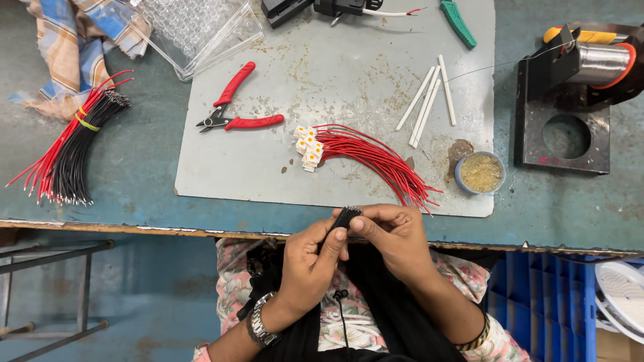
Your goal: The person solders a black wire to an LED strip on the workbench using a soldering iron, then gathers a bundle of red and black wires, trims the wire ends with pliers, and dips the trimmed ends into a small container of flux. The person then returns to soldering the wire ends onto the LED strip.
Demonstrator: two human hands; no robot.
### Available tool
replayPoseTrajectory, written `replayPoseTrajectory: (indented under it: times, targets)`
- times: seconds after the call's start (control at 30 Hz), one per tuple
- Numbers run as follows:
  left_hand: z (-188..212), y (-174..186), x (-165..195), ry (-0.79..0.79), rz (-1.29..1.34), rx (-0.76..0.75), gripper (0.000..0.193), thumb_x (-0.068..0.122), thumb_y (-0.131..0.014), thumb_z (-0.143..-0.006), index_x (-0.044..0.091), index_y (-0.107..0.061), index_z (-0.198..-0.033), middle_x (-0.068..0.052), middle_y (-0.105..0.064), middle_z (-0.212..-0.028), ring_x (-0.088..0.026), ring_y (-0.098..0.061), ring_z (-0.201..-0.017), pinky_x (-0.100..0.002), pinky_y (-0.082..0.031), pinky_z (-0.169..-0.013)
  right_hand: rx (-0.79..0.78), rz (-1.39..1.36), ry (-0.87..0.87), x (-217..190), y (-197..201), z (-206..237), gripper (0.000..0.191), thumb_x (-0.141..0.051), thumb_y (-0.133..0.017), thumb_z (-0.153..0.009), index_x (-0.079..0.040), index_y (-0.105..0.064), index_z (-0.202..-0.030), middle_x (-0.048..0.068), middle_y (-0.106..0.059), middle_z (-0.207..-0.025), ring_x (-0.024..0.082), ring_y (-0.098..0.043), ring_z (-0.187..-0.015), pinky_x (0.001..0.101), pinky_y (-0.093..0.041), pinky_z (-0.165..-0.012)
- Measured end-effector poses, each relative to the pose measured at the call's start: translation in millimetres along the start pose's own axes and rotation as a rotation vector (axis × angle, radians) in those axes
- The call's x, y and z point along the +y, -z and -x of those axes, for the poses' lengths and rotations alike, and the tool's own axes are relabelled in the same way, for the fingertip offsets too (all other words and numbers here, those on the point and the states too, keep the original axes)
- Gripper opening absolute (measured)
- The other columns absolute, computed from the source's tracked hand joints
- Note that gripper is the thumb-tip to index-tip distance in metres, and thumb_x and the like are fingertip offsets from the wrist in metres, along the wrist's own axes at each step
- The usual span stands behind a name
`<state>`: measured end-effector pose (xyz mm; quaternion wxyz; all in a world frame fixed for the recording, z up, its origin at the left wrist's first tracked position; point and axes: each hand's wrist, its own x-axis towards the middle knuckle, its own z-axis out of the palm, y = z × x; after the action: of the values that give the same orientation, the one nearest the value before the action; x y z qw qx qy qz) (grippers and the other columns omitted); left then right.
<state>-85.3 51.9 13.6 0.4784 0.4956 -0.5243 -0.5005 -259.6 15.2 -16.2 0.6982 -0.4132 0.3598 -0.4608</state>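
Observation:
A small bundle of black wires (345,218) stands between both hands at the table's near edge, stripped tips pointing away from me. My left hand (307,263) wraps around the bundle from the left, thumb pressed on it. My right hand (396,236) pinches the bundle's top from the right. Just beyond the hands, on a grey mat (268,167), lies a bunch of red wires (376,157) ending in small white and orange parts (308,148).
Red cutters (235,110) lie on the mat, with white sleeving tubes (429,100) and a small flux pot (480,172) to the right. A tied red and black wire bundle (70,151) lies left. A solder spool stand (573,87) sits at the right.

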Motion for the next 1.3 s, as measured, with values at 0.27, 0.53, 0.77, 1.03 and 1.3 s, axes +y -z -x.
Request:
replayPoseTrajectory:
  times: [0.27, 0.53, 0.77, 1.03, 1.3]
  targets:
    - [6.1, 8.3, -2.6, 0.047, 0.048, 0.065, 0.028, 0.020, -0.059, -0.106, -0.003, -0.073, -0.105, 0.003, -0.058, -0.071, -0.005, -0.051, -0.063, -0.022, -0.042, -0.056, 0.188, 0.241, 0.274, -12.2, 13.1, 17.1, 0.025, 0.001, -0.070, -0.096, 0.006, -0.070, -0.120, 0.016, -0.074, -0.120, 0.019, -0.073, -0.103, 0.0343, -0.060, -0.094]
    - [56.6, 82.8, 60.2, 0.075, -0.314, 0.342, 0.030, 0.023, -0.065, -0.100, -0.005, -0.074, -0.101, -0.008, -0.070, -0.071, -0.009, -0.061, -0.054, -0.022, -0.047, -0.048, 0.607, 1.016, 0.446, -63.7, 103.1, 42.4, 0.100, -0.005, -0.090, -0.091, -0.007, -0.022, -0.165, 0.018, -0.055, -0.147, 0.023, -0.053, -0.139, 0.0350, -0.043, -0.114]
    - [49.4, 93.1, 68.6, 0.014, -0.409, 0.246, 0.028, 0.020, -0.063, -0.105, -0.005, -0.074, -0.108, -0.007, -0.070, -0.081, -0.009, -0.059, -0.067, -0.022, -0.046, -0.061, 0.628, 1.326, 0.357, -49.6, 107.7, 34.4, 0.112, -0.011, -0.101, -0.081, -0.008, -0.021, -0.160, 0.022, -0.058, -0.143, 0.031, -0.056, -0.130, 0.0425, -0.044, -0.115]
    - [5.1, 29.9, 53.8, -0.015, -0.264, -0.161, 0.022, 0.018, -0.062, -0.101, 0.000, -0.074, -0.100, -0.003, -0.074, -0.076, -0.010, -0.065, -0.066, -0.028, -0.052, -0.062, 0.488, 0.942, 0.655, -41.1, 89.3, 28.3, 0.109, 0.005, -0.087, -0.085, -0.021, -0.015, -0.163, 0.020, -0.052, -0.145, 0.027, -0.061, -0.126, 0.0370, -0.056, -0.106]
    - [-15.4, 3.8, 68.4, 0.042, -0.236, -0.321, 0.026, 0.019, -0.059, -0.099, -0.001, -0.067, -0.084, -0.010, -0.066, -0.066, -0.018, -0.061, -0.055, -0.032, -0.048, -0.055, 0.044, 0.738, 0.732, -42.3, 55.6, 35.4, 0.126, 0.010, -0.078, -0.081, -0.036, 0.005, -0.164, 0.023, -0.050, -0.143, 0.030, -0.063, -0.124, 0.0422, -0.060, -0.103]
